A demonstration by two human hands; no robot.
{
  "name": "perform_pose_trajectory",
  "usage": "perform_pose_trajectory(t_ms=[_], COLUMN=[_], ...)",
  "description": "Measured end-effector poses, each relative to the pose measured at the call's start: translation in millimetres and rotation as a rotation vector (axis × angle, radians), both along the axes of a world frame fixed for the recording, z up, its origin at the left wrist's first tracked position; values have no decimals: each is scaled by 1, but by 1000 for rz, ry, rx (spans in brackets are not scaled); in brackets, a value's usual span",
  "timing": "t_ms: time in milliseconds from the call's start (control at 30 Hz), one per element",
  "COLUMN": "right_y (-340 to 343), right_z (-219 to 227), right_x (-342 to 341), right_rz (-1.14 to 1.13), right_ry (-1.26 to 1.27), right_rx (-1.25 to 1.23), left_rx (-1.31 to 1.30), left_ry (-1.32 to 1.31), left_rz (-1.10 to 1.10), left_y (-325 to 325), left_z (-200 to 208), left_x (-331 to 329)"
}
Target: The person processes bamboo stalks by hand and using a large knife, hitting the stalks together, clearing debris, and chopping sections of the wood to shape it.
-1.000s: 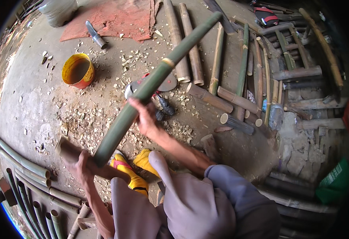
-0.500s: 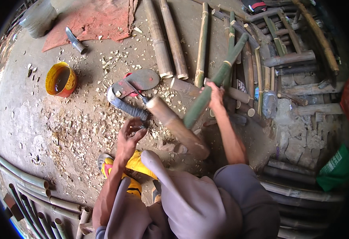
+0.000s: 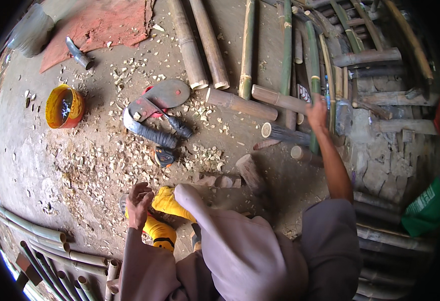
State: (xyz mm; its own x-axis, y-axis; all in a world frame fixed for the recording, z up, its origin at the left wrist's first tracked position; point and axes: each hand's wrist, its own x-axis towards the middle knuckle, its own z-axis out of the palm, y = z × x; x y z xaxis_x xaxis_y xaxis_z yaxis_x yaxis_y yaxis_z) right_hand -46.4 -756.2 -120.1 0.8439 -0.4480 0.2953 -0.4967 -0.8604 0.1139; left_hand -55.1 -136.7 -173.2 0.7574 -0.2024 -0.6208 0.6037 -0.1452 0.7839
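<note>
On the right, my right hand (image 3: 318, 114) is closed around a long green bamboo pole (image 3: 313, 65), which lies lengthwise among other poles. Its fingers are slightly blurred. My left hand (image 3: 138, 204) hovers beside my left knee, fingers loosely curled and apart, with nothing in it. Ahead of it on the ground is a small black and orange object (image 3: 164, 156), perhaps a tape measure. A curved tool wrapped in dark tape (image 3: 152, 134) lies beside a grey sandal sole (image 3: 167, 94). Close to my knees, a short log (image 3: 252, 173) tilts beside a brownish block (image 3: 220, 180).
Pale wood chips (image 3: 104, 165) litter the ground. A yellow and red bucket (image 3: 65, 106) stands left, below a red cloth (image 3: 99, 30). Bamboo lengths (image 3: 187, 45) lie ahead; more bamboo (image 3: 29, 226) is at lower left. A green bag (image 3: 425, 208) sits at the right.
My right hand has carried the green pole rightward to the other poles. My left hand has drawn back toward my knee, away from the black and orange object. The blurred, slanting piece is gone from the middle.
</note>
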Motion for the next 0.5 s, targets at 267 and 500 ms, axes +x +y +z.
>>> perform_pose_trajectory(t_ms=[267,500], right_y=[92,89], right_z=[-62,-66], right_x=[-22,-38], right_rz=[82,104], right_ry=[389,676], right_rx=[357,320], left_rx=[10,64], left_ry=[-51,-5], left_rz=[-122,-109], left_y=[-12,10], left_z=[-7,-26], left_x=[-1,-18])
